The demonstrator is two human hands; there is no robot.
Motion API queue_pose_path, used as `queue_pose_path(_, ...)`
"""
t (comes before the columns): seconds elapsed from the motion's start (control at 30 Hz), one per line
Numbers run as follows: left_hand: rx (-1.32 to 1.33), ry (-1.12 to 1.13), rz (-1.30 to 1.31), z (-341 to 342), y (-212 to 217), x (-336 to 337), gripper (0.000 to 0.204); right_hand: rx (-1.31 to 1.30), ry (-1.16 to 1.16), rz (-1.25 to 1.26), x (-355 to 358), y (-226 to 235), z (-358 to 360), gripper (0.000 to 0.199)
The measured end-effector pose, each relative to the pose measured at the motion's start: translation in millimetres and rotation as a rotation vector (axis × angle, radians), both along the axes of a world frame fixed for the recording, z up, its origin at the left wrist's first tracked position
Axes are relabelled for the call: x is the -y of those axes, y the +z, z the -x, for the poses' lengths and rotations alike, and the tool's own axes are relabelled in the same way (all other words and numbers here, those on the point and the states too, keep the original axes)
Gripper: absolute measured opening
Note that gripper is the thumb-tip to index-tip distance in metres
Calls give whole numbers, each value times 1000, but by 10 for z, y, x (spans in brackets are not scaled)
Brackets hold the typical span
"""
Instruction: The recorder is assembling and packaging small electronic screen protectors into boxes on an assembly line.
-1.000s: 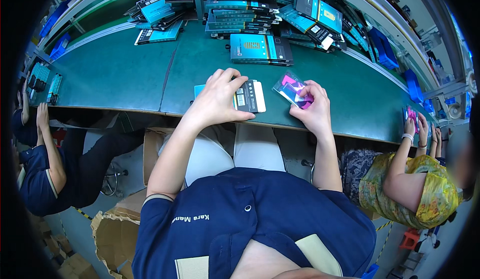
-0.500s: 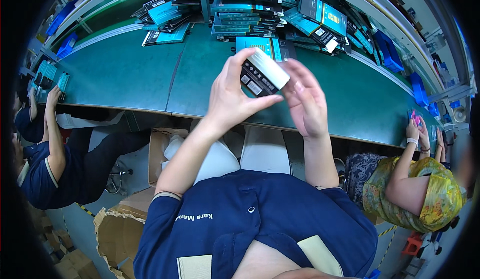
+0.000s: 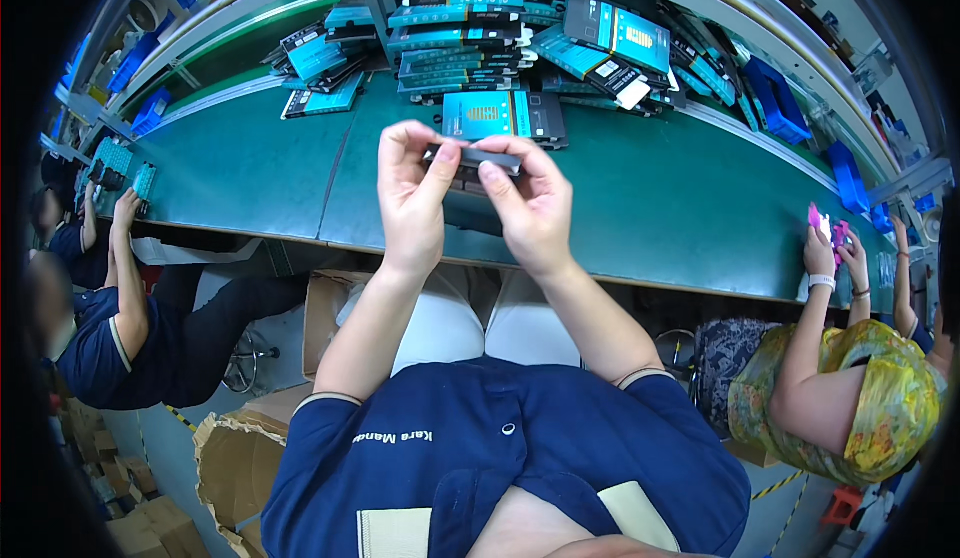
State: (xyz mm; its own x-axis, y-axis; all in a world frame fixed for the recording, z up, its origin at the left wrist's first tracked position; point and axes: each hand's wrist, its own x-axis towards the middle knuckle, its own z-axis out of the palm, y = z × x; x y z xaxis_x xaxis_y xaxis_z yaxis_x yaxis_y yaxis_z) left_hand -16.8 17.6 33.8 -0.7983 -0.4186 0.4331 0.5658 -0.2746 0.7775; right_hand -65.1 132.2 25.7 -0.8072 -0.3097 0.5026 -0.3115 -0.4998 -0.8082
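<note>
Both my forearms rise from the near edge, elbows bent, wrists close together. My left hand (image 3: pixel 412 193) and right hand (image 3: pixel 532 203) are raised side by side, fingers curled, thumbs and fingertips pinched inward, perhaps just touching each other.

Flat box (image 3: pixel 472 158) between hands, above table (image 3: pixel 640 218); box stacks (image 3: pixel 460 28) behind.

Stacks of teal-and-black flat boxes (image 3: pixel 470 28) crowd the far side of the green worktable (image 3: pixel 230 168). Blue bins (image 3: pixel 775 98) stand at its right end. A torn cardboard carton (image 3: pixel 235 468) sits on the floor below its near edge.
</note>
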Motion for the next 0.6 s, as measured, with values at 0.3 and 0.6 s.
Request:
queue_pose_path(0.3,-73,268,115,130,-151,-39,20,-26,-19,73,92,-4,113,17)
queue_pose_path(0.6,113,476,382,-64,-317,-60,39,-418,-353,-324,-129,-268,-42,35)
